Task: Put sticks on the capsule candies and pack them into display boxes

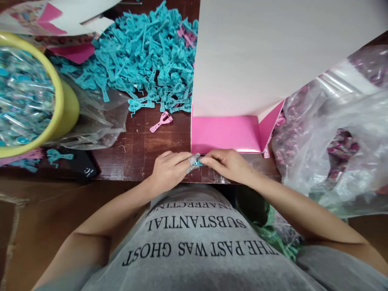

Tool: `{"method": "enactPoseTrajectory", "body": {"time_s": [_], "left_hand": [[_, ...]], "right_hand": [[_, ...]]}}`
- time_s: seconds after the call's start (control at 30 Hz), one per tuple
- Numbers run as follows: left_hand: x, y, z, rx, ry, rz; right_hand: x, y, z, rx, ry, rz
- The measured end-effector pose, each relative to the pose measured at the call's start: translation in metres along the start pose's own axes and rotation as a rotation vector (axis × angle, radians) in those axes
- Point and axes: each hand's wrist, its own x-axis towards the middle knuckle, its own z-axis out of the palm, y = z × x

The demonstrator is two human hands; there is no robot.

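My left hand [171, 169] and my right hand [228, 163] meet at the table's front edge, fingers closed. Between their fingertips is a small blue plastic piece [198, 163], mostly hidden by the fingers. Grey wrapping [193, 161] covers fingertips of my left hand. Just beyond my hands stands a propped white cardboard box [257, 48] with a pink inside panel [227, 133]. One pink plastic clip-shaped piece [161, 121] lies on the table to the left of the box. Behind it spreads a large heap of similar blue plastic pieces [145, 48].
A yellow bucket [68, 105] filled with small clear-wrapped blue items stands at the left, beside a clear plastic bag [103, 121]. A black flat object [81, 163] lies at the table edge. Plastic bags [318, 149] with pink and purple items crowd the right.
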Motion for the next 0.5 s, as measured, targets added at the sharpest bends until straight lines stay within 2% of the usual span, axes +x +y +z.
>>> {"method": "enactPoseTrajectory", "body": {"time_s": [0.1,0.17,0.23,0.37,0.5], "left_hand": [[0.009,-0.001,0.0,-0.162,0.036,-0.106],[0.016,0.0,0.0,-0.265,0.043,-0.171],[0.02,0.001,0.0,-0.298,0.055,-0.189],[0.022,0.003,0.002,-0.256,0.101,-0.175],[0.022,0.002,0.006,-0.359,0.04,-0.247]], "right_hand": [[0.001,0.005,-0.009,0.022,0.162,-0.086],[0.004,0.007,-0.013,0.018,0.226,-0.163],[0.008,0.008,-0.013,0.046,0.234,-0.184],[0.013,0.008,-0.01,0.087,0.224,-0.101],[0.01,0.003,-0.009,0.196,0.192,-0.067]]}}
